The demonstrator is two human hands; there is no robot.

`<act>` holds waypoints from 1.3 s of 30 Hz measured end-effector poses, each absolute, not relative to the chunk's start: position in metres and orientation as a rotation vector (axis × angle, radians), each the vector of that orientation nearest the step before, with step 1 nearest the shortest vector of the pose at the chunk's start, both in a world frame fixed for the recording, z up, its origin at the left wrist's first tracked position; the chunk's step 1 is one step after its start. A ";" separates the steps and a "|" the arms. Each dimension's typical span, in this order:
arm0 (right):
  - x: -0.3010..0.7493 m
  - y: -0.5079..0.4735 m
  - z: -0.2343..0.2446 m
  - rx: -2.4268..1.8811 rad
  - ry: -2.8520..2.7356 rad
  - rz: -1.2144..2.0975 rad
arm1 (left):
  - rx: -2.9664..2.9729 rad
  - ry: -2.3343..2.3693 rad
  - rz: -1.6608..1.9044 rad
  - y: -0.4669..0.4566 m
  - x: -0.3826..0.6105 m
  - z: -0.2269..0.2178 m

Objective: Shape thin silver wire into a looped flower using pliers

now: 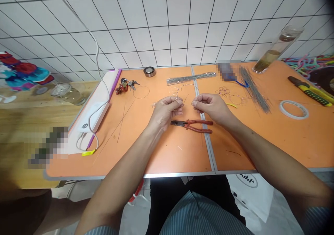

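Over the middle of the orange table, my left hand (165, 111) pinches a thin wire (186, 85) that is bent into small loops on the left. The wire arcs up and over toward my right hand (212, 107), whose thumb and forefinger are pinched on its other end. Fingertips hide both gripped parts. Just below the hands lie red-handled pliers (199, 122), jaws to the left. Behind the hands rests a bundle of straight wires (191, 78). To the right of my right hand is a flower-shaped wire piece (223, 91).
Keys (132, 83), a wire ring (141, 92) and black tape (149, 71) are at back left. A white power strip (95, 118) with a cable lies left. Rightward are more wires (254, 89), white tape (294, 109), a cutter knife (310, 90) and a tilted-looking glass bottle (276, 50).
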State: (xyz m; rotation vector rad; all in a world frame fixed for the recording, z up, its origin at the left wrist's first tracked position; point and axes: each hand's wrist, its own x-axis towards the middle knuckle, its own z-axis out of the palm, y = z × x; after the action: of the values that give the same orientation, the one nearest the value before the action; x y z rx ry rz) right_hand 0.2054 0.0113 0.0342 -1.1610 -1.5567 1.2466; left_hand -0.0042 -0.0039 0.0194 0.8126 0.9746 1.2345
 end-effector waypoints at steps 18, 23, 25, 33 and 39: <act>0.228 0.013 0.033 -1.443 -2.129 0.815 | 0.776 0.984 1.323 0.010 -0.024 0.018; 0.233 -0.022 0.034 -1.394 -2.519 0.375 | 0.781 1.002 1.357 0.016 -0.031 0.017; 0.233 -0.036 0.030 -1.383 -2.644 0.269 | 0.773 1.002 1.362 0.016 -0.030 0.017; 0.222 -0.054 0.006 -1.368 -2.782 -0.170 | 0.765 0.934 1.385 0.017 -0.030 0.018; 0.224 -0.060 0.016 -1.693 -2.592 0.181 | 0.717 0.902 1.410 0.018 -0.032 0.026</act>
State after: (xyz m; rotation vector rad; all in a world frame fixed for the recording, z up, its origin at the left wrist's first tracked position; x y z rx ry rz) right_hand 0.2236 -0.0604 0.0155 -1.6927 -2.5923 0.1812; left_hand -0.0323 0.0179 0.0259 0.7165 0.9019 1.4096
